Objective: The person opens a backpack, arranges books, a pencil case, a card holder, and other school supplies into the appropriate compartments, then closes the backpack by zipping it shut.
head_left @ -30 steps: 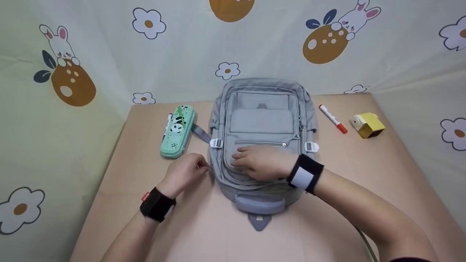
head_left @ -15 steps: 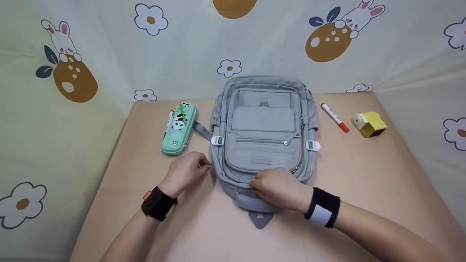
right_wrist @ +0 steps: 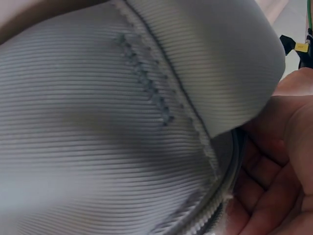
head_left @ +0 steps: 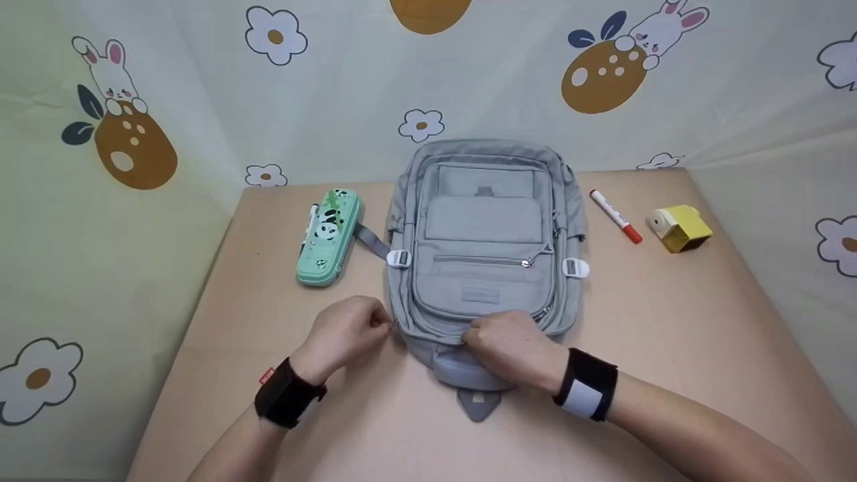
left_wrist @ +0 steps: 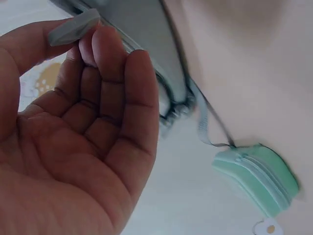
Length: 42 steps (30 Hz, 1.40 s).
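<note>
A grey backpack lies on the table with its handle end toward me. At its left edge my left hand pinches a small grey zipper pull between thumb and fingertips. My right hand holds the backpack's near edge, just above the carry handle, which it partly covers. In the right wrist view the grey ribbed fabric and a zipper seam fill most of the picture, with the curled fingers behind the edge.
Left of the backpack lies a mint panda pencil case with a marker alongside it. A grey strap reaches toward the case. On the right are a red-capped marker and a yellow box-shaped object.
My right hand has moved from the backpack's front pocket to its near edge and now holds there. The left hand has slid a little nearer along the left edge with the zipper pull.
</note>
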Each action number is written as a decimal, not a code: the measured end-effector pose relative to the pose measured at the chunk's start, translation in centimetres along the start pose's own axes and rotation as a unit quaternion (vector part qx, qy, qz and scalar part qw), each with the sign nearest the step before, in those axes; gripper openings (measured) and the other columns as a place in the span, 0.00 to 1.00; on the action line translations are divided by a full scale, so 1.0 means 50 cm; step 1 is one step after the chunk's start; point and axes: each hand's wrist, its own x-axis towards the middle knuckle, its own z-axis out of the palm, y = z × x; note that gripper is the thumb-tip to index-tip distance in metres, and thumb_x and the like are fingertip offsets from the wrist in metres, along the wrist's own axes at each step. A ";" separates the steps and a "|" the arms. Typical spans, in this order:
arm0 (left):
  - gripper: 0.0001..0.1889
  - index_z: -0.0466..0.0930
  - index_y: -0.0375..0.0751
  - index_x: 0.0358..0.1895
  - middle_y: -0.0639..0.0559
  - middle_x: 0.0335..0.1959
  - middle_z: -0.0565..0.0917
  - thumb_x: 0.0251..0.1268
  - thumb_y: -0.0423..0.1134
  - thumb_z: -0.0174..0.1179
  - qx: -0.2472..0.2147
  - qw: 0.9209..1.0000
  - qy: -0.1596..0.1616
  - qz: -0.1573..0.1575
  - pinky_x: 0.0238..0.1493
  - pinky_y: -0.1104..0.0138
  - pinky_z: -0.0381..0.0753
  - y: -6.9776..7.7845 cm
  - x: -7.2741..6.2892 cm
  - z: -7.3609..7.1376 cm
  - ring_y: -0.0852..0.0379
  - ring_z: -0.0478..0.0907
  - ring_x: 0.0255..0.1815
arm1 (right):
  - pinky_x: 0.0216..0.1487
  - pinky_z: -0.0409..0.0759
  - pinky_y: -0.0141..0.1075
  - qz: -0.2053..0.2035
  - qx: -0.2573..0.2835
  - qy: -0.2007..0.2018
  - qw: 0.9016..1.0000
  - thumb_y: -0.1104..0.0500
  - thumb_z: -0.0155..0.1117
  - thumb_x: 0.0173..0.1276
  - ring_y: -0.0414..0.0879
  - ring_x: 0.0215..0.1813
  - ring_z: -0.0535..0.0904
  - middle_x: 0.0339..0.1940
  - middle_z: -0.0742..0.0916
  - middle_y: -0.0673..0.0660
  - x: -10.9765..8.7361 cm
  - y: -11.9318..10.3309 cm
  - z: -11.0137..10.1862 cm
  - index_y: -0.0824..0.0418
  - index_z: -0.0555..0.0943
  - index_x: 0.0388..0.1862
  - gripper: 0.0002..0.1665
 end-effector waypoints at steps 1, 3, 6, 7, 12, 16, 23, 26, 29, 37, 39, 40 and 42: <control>0.04 0.87 0.47 0.29 0.61 0.24 0.80 0.57 0.33 0.66 0.002 1.000 -0.006 0.010 0.32 0.61 0.77 0.009 -0.006 0.001 0.59 0.73 0.26 | 0.19 0.76 0.36 0.000 0.002 0.002 1.000 0.60 0.68 0.67 0.41 0.20 0.78 0.19 0.82 0.46 0.000 0.000 0.000 0.52 0.83 0.22 0.12; 0.04 0.86 0.48 0.28 0.61 0.23 0.78 0.58 0.34 0.66 0.007 0.999 -0.015 0.034 0.30 0.63 0.74 0.024 -0.015 0.005 0.60 0.71 0.25 | 0.19 0.76 0.36 0.001 0.003 0.004 1.000 0.60 0.68 0.67 0.41 0.20 0.78 0.19 0.82 0.46 0.000 -0.001 0.000 0.52 0.83 0.22 0.12; 0.04 0.84 0.49 0.28 0.62 0.23 0.75 0.58 0.35 0.66 0.025 0.997 -0.013 0.067 0.28 0.65 0.73 0.039 -0.025 0.013 0.61 0.70 0.24 | 0.19 0.76 0.36 0.004 0.003 0.007 1.000 0.59 0.69 0.67 0.41 0.20 0.78 0.19 0.83 0.46 -0.001 -0.001 0.002 0.52 0.83 0.23 0.11; 0.04 0.83 0.49 0.28 0.62 0.23 0.75 0.58 0.35 0.66 0.030 0.997 -0.009 0.072 0.27 0.65 0.73 0.042 -0.027 0.015 0.61 0.70 0.24 | 0.19 0.76 0.36 0.005 0.005 0.008 1.000 0.58 0.69 0.67 0.41 0.20 0.78 0.19 0.83 0.46 -0.001 -0.001 0.002 0.52 0.83 0.23 0.11; 0.04 0.83 0.49 0.29 0.62 0.23 0.75 0.58 0.35 0.68 0.031 0.997 0.005 0.067 0.28 0.66 0.73 0.041 -0.030 0.020 0.61 0.70 0.25 | 0.23 0.78 0.36 0.016 0.048 0.003 0.999 0.57 0.69 0.67 0.40 0.23 0.79 0.22 0.84 0.44 -0.005 0.004 -0.007 0.50 0.84 0.26 0.09; 0.03 0.85 0.48 0.30 0.62 0.24 0.76 0.59 0.35 0.68 0.016 0.998 -0.005 0.058 0.29 0.65 0.73 0.037 -0.029 0.020 0.61 0.70 0.25 | 0.28 0.79 0.36 0.037 0.109 -0.009 0.993 0.56 0.72 0.66 0.39 0.27 0.80 0.27 0.85 0.43 -0.021 0.019 -0.033 0.51 0.88 0.36 0.01; 0.03 0.87 0.49 0.32 0.64 0.25 0.78 0.59 0.34 0.68 0.012 0.998 -0.010 0.059 0.30 0.65 0.74 0.035 -0.029 0.018 0.62 0.71 0.26 | 0.41 0.82 0.41 0.042 0.114 -0.005 0.993 0.55 0.76 0.64 0.42 0.39 0.84 0.37 0.89 0.46 -0.077 0.068 -0.075 0.55 0.89 0.48 0.14; 0.02 0.88 0.48 0.33 0.64 0.26 0.80 0.60 0.35 0.68 0.006 0.998 -0.016 0.055 0.31 0.65 0.75 0.035 -0.029 0.016 0.63 0.72 0.27 | 0.42 0.82 0.40 0.035 0.111 -0.009 0.993 0.55 0.76 0.64 0.42 0.42 0.84 0.39 0.89 0.46 -0.103 0.087 -0.081 0.55 0.89 0.49 0.15; 0.01 0.88 0.47 0.34 0.63 0.27 0.80 0.60 0.35 0.69 0.001 0.999 -0.022 0.050 0.32 0.64 0.76 0.035 -0.028 0.014 0.63 0.73 0.28 | 0.43 0.82 0.40 0.032 0.111 -0.011 0.993 0.56 0.77 0.62 0.43 0.44 0.84 0.41 0.89 0.47 -0.128 0.100 -0.079 0.55 0.89 0.49 0.16; 0.02 0.86 0.48 0.31 0.63 0.26 0.79 0.59 0.36 0.69 0.013 0.999 -0.017 0.046 0.32 0.64 0.76 0.035 -0.031 0.020 0.63 0.73 0.27 | 0.40 0.84 0.38 0.021 0.116 0.034 0.992 0.59 0.77 0.61 0.41 0.44 0.87 0.43 0.90 0.46 -0.171 0.106 -0.045 0.53 0.88 0.49 0.17; 0.03 0.86 0.49 0.31 0.63 0.25 0.79 0.59 0.36 0.69 0.016 0.999 -0.017 0.048 0.31 0.64 0.76 0.036 -0.032 0.022 0.63 0.73 0.26 | 0.38 0.84 0.37 0.013 0.111 0.056 0.992 0.59 0.78 0.61 0.41 0.42 0.87 0.42 0.91 0.45 -0.174 0.104 -0.037 0.53 0.89 0.47 0.15; 0.03 0.86 0.49 0.31 0.63 0.25 0.79 0.59 0.36 0.69 0.017 0.999 -0.015 0.049 0.31 0.64 0.75 0.037 -0.032 0.023 0.63 0.73 0.26 | 0.37 0.84 0.37 0.009 0.107 0.066 0.992 0.60 0.78 0.60 0.40 0.41 0.87 0.41 0.91 0.45 -0.175 0.102 -0.035 0.52 0.89 0.46 0.14; 0.03 0.85 0.49 0.30 0.63 0.24 0.78 0.59 0.35 0.68 0.020 0.998 -0.013 0.051 0.29 0.65 0.74 0.040 -0.033 0.024 0.63 0.72 0.25 | 0.35 0.84 0.37 0.004 0.099 0.081 0.992 0.60 0.79 0.59 0.40 0.39 0.87 0.40 0.91 0.45 -0.175 0.100 -0.032 0.52 0.89 0.44 0.13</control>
